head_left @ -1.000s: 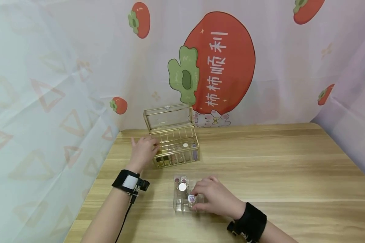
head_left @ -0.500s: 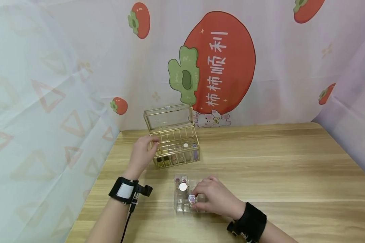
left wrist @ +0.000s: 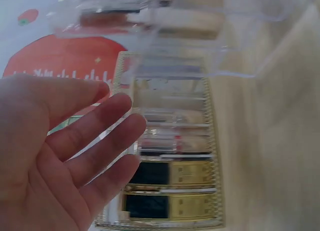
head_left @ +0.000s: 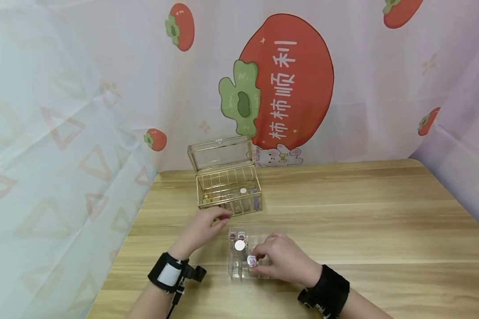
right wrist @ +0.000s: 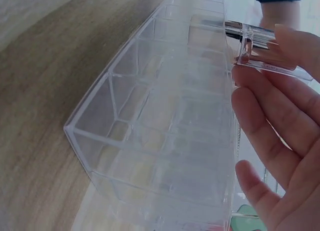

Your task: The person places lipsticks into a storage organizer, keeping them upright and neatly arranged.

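My right hand (head_left: pixel 285 257) pinches a lipstick (right wrist: pixel 265 46) with a clear outer case between thumb and fingers. The lipstick stands at the top of a clear divided organizer (head_left: pixel 234 271), its lower end overlapping a compartment. Held in front of the gold-framed glass box (head_left: pixel 197 192), my left hand (head_left: pixel 201 228) is empty, with fingers loosely bent. Two black-and-gold lipsticks (left wrist: pixel 190 173) and several other tubes lie in that box. At the organizer's left side stand a white-topped tube (head_left: pixel 239 245) and two dark-red-ended lipsticks (head_left: pixel 241 236).
The glass box's lid (head_left: pixel 222 153) is raised at the back. Wooden tabletop (head_left: pixel 363 212) stretches to the right of both containers. A printed cloth (head_left: pixel 367 88) hangs behind the table, and a black camera strap (head_left: pixel 330 290) circles each wrist.
My left hand has drawn back from the glass box's left end, moving toward me and to the right. The right hand keeps holding the lipstick at the organizer, nearly still.
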A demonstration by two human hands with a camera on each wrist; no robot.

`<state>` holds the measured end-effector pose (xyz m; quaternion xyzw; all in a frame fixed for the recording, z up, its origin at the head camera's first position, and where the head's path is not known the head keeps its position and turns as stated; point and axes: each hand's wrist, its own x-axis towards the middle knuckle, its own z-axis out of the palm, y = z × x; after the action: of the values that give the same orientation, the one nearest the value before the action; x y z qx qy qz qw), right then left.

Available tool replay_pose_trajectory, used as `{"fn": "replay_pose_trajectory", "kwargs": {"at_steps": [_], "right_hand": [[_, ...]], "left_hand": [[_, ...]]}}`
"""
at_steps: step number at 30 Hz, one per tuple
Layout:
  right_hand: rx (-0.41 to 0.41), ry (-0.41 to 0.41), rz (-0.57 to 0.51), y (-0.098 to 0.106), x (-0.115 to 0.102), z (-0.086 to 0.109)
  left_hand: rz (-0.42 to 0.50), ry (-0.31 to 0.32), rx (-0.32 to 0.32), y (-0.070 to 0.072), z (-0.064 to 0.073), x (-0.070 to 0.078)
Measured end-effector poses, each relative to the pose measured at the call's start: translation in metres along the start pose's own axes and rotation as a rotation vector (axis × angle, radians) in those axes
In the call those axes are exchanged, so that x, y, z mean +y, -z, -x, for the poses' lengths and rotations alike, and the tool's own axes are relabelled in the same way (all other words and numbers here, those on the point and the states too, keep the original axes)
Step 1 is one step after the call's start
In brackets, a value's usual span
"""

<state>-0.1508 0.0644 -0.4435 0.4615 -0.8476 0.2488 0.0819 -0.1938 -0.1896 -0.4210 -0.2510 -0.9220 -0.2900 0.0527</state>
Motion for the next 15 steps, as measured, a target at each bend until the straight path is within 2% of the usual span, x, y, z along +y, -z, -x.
{"fn": "replay_pose_trajectory", "kwargs": {"at_steps": [3,8,11,15], "right_hand": [[-0.015,-0.008,-0.006,0.0,0.0,0.0],[-0.041,-0.031,-0.094,-0.001,0.0,0.001],[-0.039,-0.03,-0.145,-0.002,0.0,0.002],[-0.022,-0.022,-0.146,-0.003,0.001,0.002]], "left_hand": [[0.036,0.03,-0.055,-0.01,0.007,-0.002],[0.119,0.061,-0.091,-0.026,0.014,-0.006],[0.165,0.084,-0.088,-0.034,0.017,-0.006],[0.191,0.102,-0.047,-0.04,0.019,-0.006]]}}
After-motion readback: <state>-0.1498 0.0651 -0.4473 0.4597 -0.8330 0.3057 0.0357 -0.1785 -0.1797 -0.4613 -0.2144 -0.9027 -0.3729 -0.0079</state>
